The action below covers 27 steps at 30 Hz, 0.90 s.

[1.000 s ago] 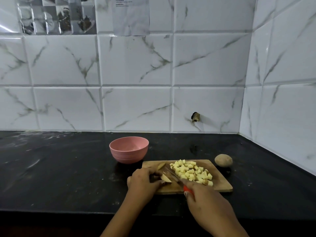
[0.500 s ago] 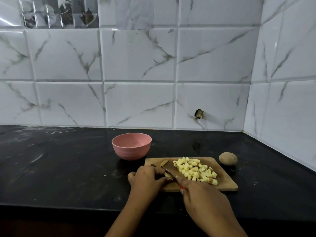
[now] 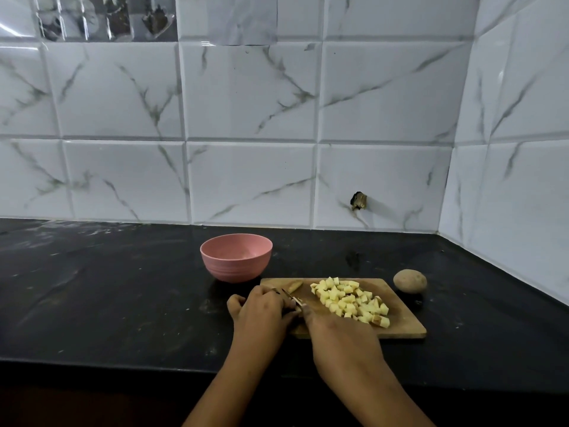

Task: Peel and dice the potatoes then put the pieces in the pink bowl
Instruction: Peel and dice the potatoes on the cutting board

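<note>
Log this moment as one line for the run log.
step: dicing | left hand: steadying potato piece | right hand: holding knife | diced pile: on cutting board | pink bowl: empty

Dim overall; black countertop near featureless. Glare streak on tiles upper left. Wide-angle bowing at edges.

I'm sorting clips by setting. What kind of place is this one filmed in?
Most likely a home kitchen: a black stone countertop backed by white marble-look wall tiles, with a wooden cutting board holding diced potato and a pink bowl behind its left end.
</note>
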Each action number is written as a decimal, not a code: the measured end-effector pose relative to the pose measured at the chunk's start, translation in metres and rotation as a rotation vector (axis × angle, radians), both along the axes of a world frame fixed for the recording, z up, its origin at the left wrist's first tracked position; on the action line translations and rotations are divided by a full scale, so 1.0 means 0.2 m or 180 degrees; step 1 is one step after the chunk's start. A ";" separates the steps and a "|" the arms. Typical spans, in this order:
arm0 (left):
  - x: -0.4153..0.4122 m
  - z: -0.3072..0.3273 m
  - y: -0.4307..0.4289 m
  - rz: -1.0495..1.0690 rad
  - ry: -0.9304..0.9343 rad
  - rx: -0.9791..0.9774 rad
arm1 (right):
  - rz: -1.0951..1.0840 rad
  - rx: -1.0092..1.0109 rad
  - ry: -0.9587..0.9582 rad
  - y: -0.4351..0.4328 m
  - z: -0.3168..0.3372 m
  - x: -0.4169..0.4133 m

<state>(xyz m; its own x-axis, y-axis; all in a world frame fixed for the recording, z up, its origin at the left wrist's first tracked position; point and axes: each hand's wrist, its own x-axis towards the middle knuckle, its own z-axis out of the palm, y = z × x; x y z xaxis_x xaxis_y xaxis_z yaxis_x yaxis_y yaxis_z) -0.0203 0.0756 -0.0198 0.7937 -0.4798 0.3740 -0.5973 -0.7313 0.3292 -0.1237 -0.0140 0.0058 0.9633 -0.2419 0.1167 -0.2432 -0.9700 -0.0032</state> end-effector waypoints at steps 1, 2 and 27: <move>-0.01 0.00 0.00 0.0009 -0.0025 0.0023 | 0.0020 0.0025 -0.0008 0.00 -0.01 -0.01; -0.02 0.00 0.00 0.0012 -0.0043 0.0032 | 0.0034 0.0051 -0.0020 0.00 -0.02 -0.03; 0.08 0.06 -0.11 -0.0676 -0.0419 0.0217 | -0.0508 0.1863 -0.1213 -0.22 -0.04 -0.10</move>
<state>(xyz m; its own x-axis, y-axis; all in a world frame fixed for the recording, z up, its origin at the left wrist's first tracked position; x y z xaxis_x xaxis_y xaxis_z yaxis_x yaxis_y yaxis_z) -0.0042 0.0537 -0.0080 0.6192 -0.6581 0.4284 -0.7742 -0.6029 0.1927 -0.1441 -0.0589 -0.0015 0.8290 -0.5022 0.2461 -0.2603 -0.7359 -0.6250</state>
